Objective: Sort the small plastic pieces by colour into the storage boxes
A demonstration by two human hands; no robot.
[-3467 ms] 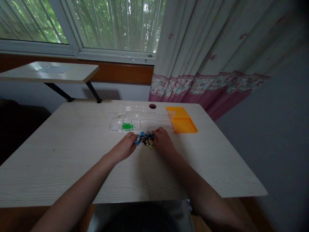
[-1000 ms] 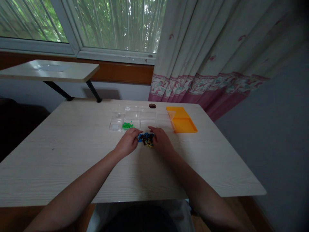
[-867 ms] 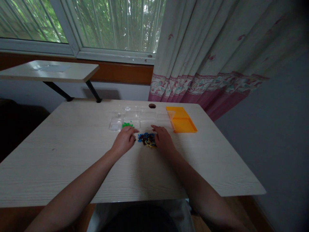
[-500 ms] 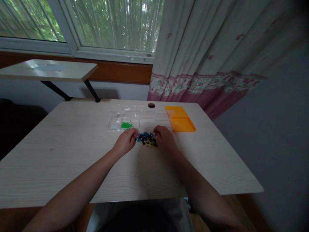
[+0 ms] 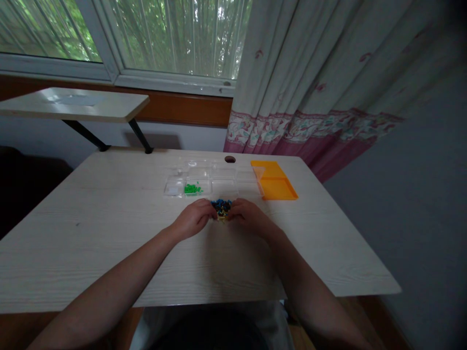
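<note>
The pile of small pieces (image 5: pixel 221 208), blue toward the back, dark in the middle and yellowish at the front, sits on the tabletop (image 5: pixel 109 209) right between the person's two hands. The left hand (image 5: pixel 196 217) is at its left edge, fingers bent inward and touching the pile; the right hand (image 5: pixel 251 217) mirrors it from the other side, fingers curled too. From here I can't tell whether either one has a piece pinched.

Just beyond the hands lies a clear compartment tray (image 5: pixel 224 187), with green pieces (image 5: pixel 191 189) in the front compartment second from the left. At the tray's right end is an orange case (image 5: pixel 279 188), lying open, and behind the tray a round hole (image 5: pixel 230 159) shows in the tabletop. Farther back, a raised shelf (image 5: pixel 113 107) stands at the left, below the window (image 5: pixel 178 39), and a flowered curtain (image 5: pixel 288 73) hangs to the right.
</note>
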